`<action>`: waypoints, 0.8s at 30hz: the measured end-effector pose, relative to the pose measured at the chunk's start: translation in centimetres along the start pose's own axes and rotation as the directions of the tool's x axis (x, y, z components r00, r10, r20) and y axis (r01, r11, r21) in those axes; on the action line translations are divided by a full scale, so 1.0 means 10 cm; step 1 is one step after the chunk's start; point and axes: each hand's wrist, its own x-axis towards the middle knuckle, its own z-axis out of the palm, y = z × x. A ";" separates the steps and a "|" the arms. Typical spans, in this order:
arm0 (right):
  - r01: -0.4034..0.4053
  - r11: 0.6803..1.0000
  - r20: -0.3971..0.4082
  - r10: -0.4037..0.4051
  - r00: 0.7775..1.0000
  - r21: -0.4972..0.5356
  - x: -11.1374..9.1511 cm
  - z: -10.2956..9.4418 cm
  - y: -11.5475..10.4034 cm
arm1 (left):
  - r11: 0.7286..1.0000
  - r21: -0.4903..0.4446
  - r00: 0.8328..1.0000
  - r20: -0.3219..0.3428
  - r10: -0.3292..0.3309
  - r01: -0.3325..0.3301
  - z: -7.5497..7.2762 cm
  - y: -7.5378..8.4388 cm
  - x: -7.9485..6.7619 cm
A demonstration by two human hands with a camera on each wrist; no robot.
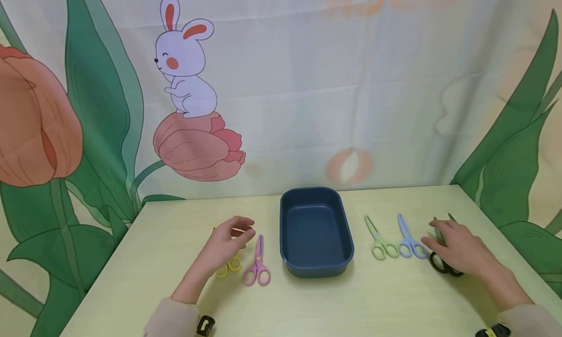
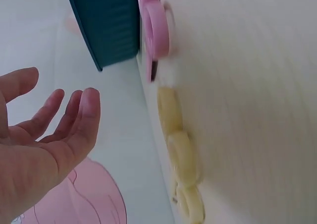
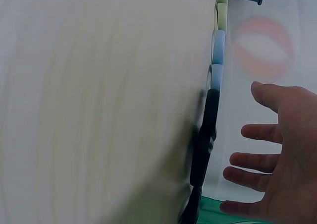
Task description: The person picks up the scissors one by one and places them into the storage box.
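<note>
My left hand [image 1: 226,244] hovers with relaxed fingers over yellow scissors [image 1: 234,264], partly hiding them. In the left wrist view, the yellow handles [image 2: 181,157] lie apart from the fingers. Pink scissors [image 1: 258,266] lie just right of that hand, blades pointing away. Above black-handled scissors [image 1: 453,271] is my right hand [image 1: 467,249], its fingers spread and nothing held. It covers part of their blades. The right wrist view shows a gap between fingers and black handles [image 3: 201,154]. To its left lie blue scissors [image 1: 410,244] and green scissors [image 1: 382,244].
A dark blue rectangular bin [image 1: 317,271] stands between the pink and green scissors, with nothing in it. The pale table [image 1: 373,303] ends at the back against a hanging cloth [image 1: 285,93] printed with a rabbit and tulips.
</note>
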 end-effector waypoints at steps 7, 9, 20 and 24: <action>0.020 1.000 -0.013 -0.020 1.000 0.011 -0.01 0.01 -0.01 | 0.997 -0.076 0.999 0.013 -0.029 0.030 0.16 0.06 0.00; 0.026 1.000 -0.019 -0.026 0.999 0.012 -0.01 0.02 -0.01 | 0.996 -0.085 1.000 0.023 -0.021 0.023 0.20 0.07 -0.01; 0.007 1.000 -0.002 -0.007 1.000 -0.009 -0.07 0.02 0.11 | 0.967 -0.248 0.997 0.055 -0.048 0.060 0.37 0.16 -0.02; -0.018 1.000 0.023 0.019 1.000 -0.025 -0.09 0.01 0.13 | 0.949 -0.300 0.993 0.085 -0.077 0.099 0.40 0.19 0.00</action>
